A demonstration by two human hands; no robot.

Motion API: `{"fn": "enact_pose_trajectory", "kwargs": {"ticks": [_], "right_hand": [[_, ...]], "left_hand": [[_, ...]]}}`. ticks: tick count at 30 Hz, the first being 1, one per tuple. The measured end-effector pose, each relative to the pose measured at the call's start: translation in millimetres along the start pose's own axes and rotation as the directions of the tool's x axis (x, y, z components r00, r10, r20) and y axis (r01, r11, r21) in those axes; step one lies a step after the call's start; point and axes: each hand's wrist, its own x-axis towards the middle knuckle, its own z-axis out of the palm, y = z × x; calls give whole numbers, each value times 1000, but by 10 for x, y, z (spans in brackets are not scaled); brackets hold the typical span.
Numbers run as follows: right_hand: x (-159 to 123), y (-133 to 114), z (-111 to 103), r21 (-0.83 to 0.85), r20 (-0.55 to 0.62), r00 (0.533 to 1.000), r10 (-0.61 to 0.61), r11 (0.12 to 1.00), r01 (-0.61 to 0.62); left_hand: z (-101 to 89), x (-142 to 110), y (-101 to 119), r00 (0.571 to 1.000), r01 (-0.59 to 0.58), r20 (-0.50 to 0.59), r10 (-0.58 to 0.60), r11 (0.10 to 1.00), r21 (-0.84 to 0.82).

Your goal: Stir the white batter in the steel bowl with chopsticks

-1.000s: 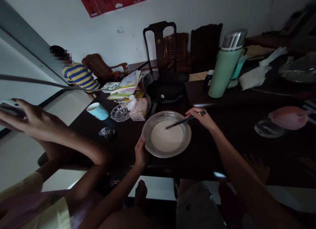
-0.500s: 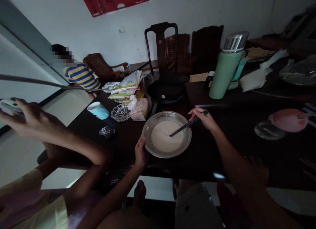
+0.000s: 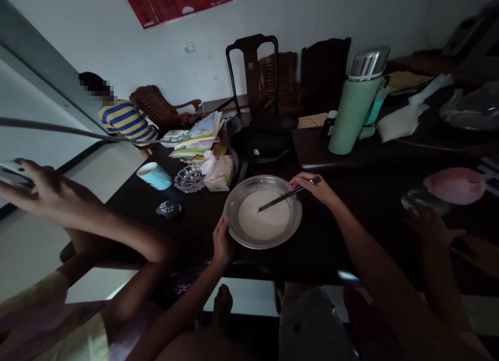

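Metal bowl (image 3: 233,208) with pale liquid (image 3: 259,227), near the frame centre.
The left hand (image 3: 222,244) holds its left edge; the right hand (image 3: 315,187) holds dark chopsticks (image 3: 278,199) into the liquid.

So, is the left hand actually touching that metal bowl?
Touching. In the head view, the left hand has its fingers on the rim of the metal bowl.

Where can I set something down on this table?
Dark but apparently bare: between your right hand and another person's hand; a smaller patch between your left hand and glass dish. Crowded: behind the bowl, with tissues, books, bag.
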Motion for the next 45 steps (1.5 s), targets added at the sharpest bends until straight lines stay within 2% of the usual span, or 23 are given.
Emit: {"fn": "enact_pose_trajectory", "kwargs": {"ticks": [5,10,15,20,25,30,32,35,38,40,43,45], "right_hand": [[-7,-19,-37,15,-107,994,-8,1000,10],[-8,-30,-13,8,5,1000,11,1000,-11],[-10,-39,-27,12,-102,995,3,1000,-2],[-8,-41,-21,-12,-12,1000,20,1000,-20],[-14,-14,-45,25,-91,996,-1,1000,3],[-6,-16,-25,4,-16,1000,6,1000,-6],[0,-19,-30,-18,-42,999,-8,1000,7],[-1,-7,-42,32,-104,995,-13,999,17],[-2,2,-16,65,-48,999,-1,998,4],[2,-4,5,28,-13,1000,-3,1000,3],[3,-17,-2,-18,-73,997,-21,1000,20],[-5,-22,-18,10,-119,993,-23,1000,25]], "left_hand": [[-1,9,-3,1000,0,2,0,1000,17],[-14,14,-6,1000,-15,6,15,999,43],[6,2,1,1000,-2,20,1,1000,21],[-5,14,-11,1000,-8,9,8,999,40],[-16,18,-15,1000,-4,21,3,999,34],[-8,10,-9,1000,1,28,-1,1000,22],[-1,9,-6,1000,-6,14,6,1000,17],[7,6,0,1000,0,11,0,1000,15],[7,3,2,1000,8,19,-8,1000,17],[5,2,1,1000,1,23,-2,1000,16],[7,0,1,1000,6,24,-6,1000,0],[12,-2,4,1000,2,20,-2,1000,6]]}}
